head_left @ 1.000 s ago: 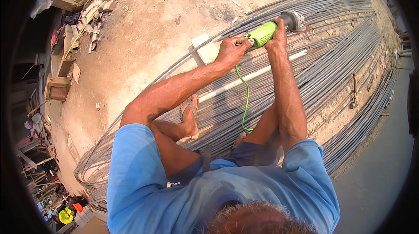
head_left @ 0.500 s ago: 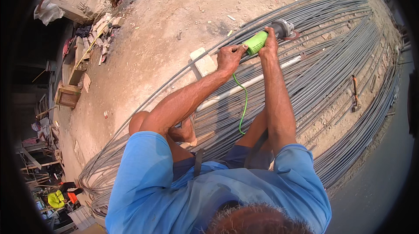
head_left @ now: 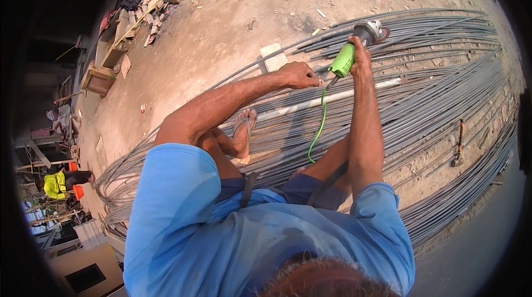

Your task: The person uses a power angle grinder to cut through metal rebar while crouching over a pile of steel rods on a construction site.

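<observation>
My right hand (head_left: 360,57) is closed around an angle grinder (head_left: 342,60) with a green body, black neck and grey metal head. Its reddish-brown disc (head_left: 382,34) points away from me, above the steel bars. A bright green cord (head_left: 320,131) hangs from the grinder's rear end down toward my legs. My left hand (head_left: 301,75) is a little to the left of that rear end, apart from it, with its fingers curled in. Whatever those fingers may hold is hidden. Beneath both hands lie long bundled steel reinforcing bars (head_left: 438,97).
A pale pipe (head_left: 338,95) lies across the bars. Beyond my left hand sits a whitish block (head_left: 274,57). A hammer (head_left: 459,143) rests on the right, near another bar bundle (head_left: 460,191). Rubble (head_left: 158,11) lies far left; a person in a yellow top (head_left: 55,185) bends lower left.
My left hand has come off the grinder's rear end and moved slightly nearer me. The grinder, still in my right hand, is tilted more upright. The whole view has shifted a little.
</observation>
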A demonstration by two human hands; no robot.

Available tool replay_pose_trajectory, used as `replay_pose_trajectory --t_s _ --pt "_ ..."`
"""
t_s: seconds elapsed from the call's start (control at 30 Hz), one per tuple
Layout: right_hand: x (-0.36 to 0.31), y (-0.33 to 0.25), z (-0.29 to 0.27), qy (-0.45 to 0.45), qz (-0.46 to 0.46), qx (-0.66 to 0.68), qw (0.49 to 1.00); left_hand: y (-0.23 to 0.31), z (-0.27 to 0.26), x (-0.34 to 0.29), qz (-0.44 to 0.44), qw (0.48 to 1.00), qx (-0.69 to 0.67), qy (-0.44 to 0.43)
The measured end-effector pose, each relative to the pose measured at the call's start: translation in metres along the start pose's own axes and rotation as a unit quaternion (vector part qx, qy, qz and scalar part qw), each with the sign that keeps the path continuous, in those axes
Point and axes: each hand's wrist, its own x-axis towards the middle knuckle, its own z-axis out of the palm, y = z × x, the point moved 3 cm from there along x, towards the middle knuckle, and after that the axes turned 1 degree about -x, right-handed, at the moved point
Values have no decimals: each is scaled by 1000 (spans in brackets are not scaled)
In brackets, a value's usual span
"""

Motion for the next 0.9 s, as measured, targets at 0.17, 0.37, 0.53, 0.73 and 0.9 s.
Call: replay_pose_trajectory --t_s 0.17,0.37,0.53,0.73,0.9 --pt "-28 -5 10 -95 -37 -142 985 -85 -58 -54 19 985 152 -86" --pt "-48 20 23 -153 -64 -403 900 -240 -51 -35 -74 991 103 51" --pt "-55 59 40 -197 -1 -472 859 -314 21 26 -195 954 34 224" --pt "-14 130 79 -196 32 -462 864 -331 48 87 -217 953 -10 211" --pt "16 185 109 -175 -37 -523 833 -333 51 96 -197 961 -34 188"
